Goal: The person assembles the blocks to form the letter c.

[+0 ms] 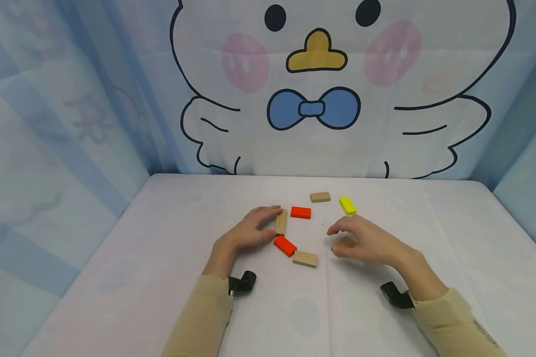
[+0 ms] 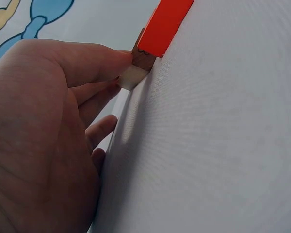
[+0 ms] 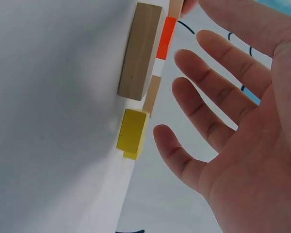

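Note:
My left hand (image 1: 252, 229) pinches a plain wooden block (image 1: 281, 222) between thumb and fingers; in the left wrist view the thumb meets the block's near end (image 2: 134, 76). Touching that end is a red block (image 1: 285, 245), which meets another wooden block (image 1: 305, 259) at its other end. My right hand (image 1: 368, 240) is around a wooden block (image 1: 343, 243) on the table. In the right wrist view, its fingers (image 3: 211, 124) are spread and apart from that block (image 3: 140, 51). A yellow block (image 1: 347, 206) lies just beyond the right hand.
Farther back on the white-covered table (image 1: 129, 277) lie a second red block (image 1: 301, 212) and a wooden block (image 1: 320, 197). Behind the table hangs a cloth backdrop (image 1: 312, 148) with a cartoon figure. Each wrist carries a black camera mount (image 1: 243, 281).

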Demonstrator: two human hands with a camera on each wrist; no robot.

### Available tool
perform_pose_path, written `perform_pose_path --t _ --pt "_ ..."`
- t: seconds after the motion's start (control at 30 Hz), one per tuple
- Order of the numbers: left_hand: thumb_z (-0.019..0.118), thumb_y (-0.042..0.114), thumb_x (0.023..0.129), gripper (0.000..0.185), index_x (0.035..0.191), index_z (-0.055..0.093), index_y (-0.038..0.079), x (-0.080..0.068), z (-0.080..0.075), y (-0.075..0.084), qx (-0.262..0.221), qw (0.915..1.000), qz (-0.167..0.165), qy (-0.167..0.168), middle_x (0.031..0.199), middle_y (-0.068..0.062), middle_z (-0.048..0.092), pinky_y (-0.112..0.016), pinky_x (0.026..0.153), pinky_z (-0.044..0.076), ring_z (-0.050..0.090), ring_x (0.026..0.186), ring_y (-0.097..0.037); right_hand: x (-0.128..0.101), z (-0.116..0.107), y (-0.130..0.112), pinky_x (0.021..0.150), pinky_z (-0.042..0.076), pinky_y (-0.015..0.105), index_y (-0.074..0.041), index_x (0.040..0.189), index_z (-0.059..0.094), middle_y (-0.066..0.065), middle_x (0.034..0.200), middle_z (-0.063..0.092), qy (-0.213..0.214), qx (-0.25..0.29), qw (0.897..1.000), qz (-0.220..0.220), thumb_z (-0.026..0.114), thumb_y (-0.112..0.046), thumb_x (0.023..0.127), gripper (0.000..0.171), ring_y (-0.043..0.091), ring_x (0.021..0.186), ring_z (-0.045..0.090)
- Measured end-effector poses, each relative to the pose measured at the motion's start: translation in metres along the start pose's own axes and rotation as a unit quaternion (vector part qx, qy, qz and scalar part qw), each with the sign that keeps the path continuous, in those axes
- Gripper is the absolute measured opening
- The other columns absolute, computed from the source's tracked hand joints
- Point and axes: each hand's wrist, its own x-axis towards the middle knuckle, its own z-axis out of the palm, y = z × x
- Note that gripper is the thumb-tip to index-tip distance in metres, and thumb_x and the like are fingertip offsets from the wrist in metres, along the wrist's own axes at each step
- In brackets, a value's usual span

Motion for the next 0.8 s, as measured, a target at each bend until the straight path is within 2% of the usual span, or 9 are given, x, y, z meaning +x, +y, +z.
perform_pose_path --t 0.17,0.4,0.8 --pt "0.057 0.030 0.089 0.058 0.144 0.038 0.024 0.000 0.000 -0.001 0.003 1.0000 0.001 0.001 0.148 0.008 0.031 -0.047 0.107 0.022 0.020 0.136 -0.022 -0.003 0.000 0.004 0.093 0.040 0.044 -0.017 0.109 0.065 -0.007 0.110 0.060 0.003 -0.009 1.000 -0.005 0.074 -0.024 0.080 0.031 0.019 0.108 0.047" --pt "0.057 0.029 0.089 0.058 0.144 0.038 0.023 0.000 0.001 0.000 0.000 1.0000 0.003 0.000 0.148 0.007 0.031 -0.048 0.107 0.022 0.020 0.136 -0.023 -0.005 0.001 0.007 0.093 0.040 0.046 -0.018 0.105 0.067 -0.008 0.109 0.059 -0.002 -0.018 1.000 -0.011 0.073 -0.012 0.079 0.027 0.022 0.107 0.048" --pt "0.057 0.030 0.089 0.058 0.144 0.038 0.022 0.000 0.000 -0.001 0.002 0.9999 0.014 0.003 0.148 0.006 0.032 -0.047 0.107 0.022 0.022 0.136 -0.023 -0.003 0.004 0.015 0.088 0.042 0.042 -0.018 0.100 0.069 -0.011 0.100 0.061 -0.002 -0.045 0.998 -0.043 0.073 -0.001 0.076 0.030 0.019 0.099 0.048"
